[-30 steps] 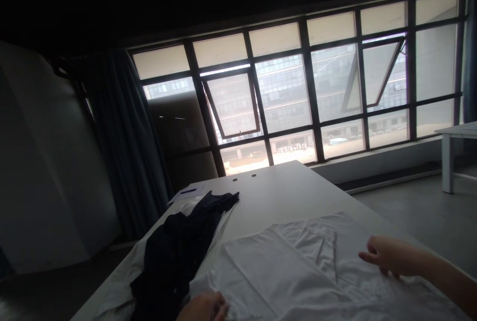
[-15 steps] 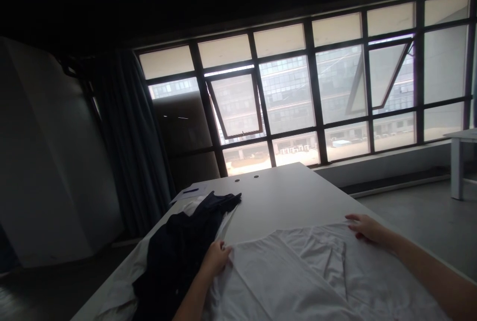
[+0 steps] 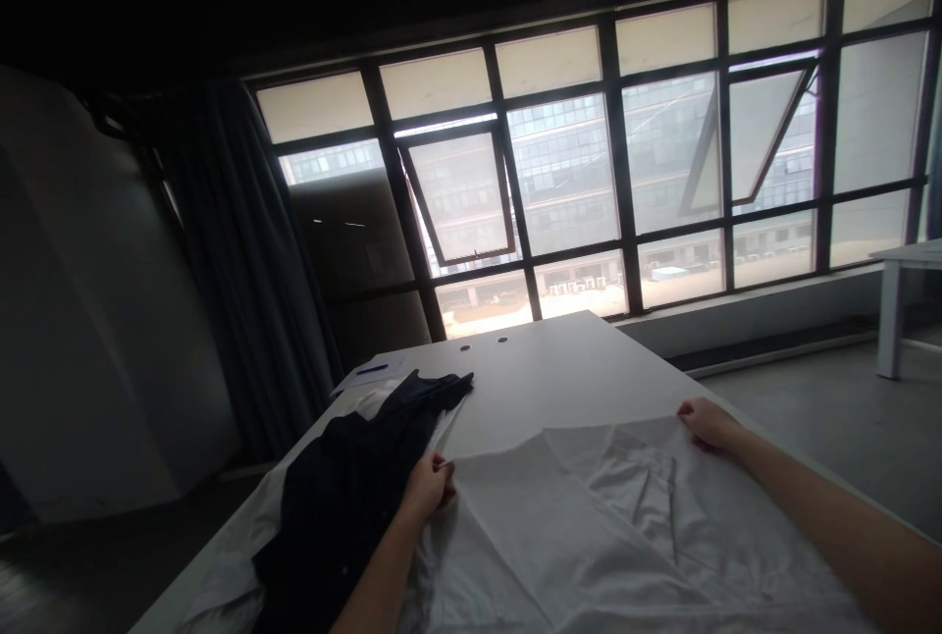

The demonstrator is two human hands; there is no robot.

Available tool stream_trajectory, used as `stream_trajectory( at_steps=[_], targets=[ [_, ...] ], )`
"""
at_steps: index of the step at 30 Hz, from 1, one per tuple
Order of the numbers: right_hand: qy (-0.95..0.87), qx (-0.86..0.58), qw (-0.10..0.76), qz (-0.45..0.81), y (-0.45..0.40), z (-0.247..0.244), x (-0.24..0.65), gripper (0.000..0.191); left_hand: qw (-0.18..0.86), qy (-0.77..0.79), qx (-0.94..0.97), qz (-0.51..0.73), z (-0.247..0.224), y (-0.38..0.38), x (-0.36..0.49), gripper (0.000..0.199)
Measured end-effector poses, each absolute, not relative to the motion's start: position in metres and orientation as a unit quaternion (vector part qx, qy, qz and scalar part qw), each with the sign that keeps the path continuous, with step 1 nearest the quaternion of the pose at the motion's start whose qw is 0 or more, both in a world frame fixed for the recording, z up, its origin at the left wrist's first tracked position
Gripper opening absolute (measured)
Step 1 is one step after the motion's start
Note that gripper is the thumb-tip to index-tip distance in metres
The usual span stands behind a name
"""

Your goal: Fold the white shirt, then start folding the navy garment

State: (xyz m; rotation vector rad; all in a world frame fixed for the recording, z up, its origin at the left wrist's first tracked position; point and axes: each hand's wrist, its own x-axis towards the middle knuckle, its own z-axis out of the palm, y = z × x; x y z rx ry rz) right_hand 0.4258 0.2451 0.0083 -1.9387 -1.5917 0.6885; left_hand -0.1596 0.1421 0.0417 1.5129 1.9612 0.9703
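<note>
A white garment (image 3: 545, 526), creased on its right half, is spread over the near end of the white table (image 3: 530, 379). My left hand (image 3: 431, 487) is closed on its far left corner, thumb and fingers pinched together. At the far right corner my right hand (image 3: 706, 424) pinches the cloth edge in the same way. The far edge runs between both hands, slightly peaked near the middle. Left of my left hand lies a dark navy garment (image 3: 345, 487) in a loose heap, partly over other white cloth (image 3: 228, 585). The near end of the white garment is cut off by the view.
A paper with a dark pen (image 3: 372, 369) lies at the table's far left corner. Two round holes (image 3: 484, 344) sit near the far edge. Beyond stand a dark-framed window wall (image 3: 566, 183) and a blue curtain (image 3: 242, 261). Another white table (image 3: 894, 310) stands at right.
My right hand's fingers have closed on the cloth's far right corner, where they were more spread before. My left hand keeps its hold. The view has shifted slightly.
</note>
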Motion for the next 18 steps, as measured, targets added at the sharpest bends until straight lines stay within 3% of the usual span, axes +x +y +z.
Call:
stream_trajectory(
  at_steps=[10,18],
  targets=[
    [-0.621,-0.677,0.371,0.141,0.234,0.025,0.428,0.044,0.236,0.619,0.559,0.499,0.05,0.127,-0.164,0.047],
    [-0.713,-0.607,0.294,0.193,0.169,0.0,0.458,0.026,0.234,0.597,0.652,0.404,0.032,0.08,-0.185,0.039]
  ],
)
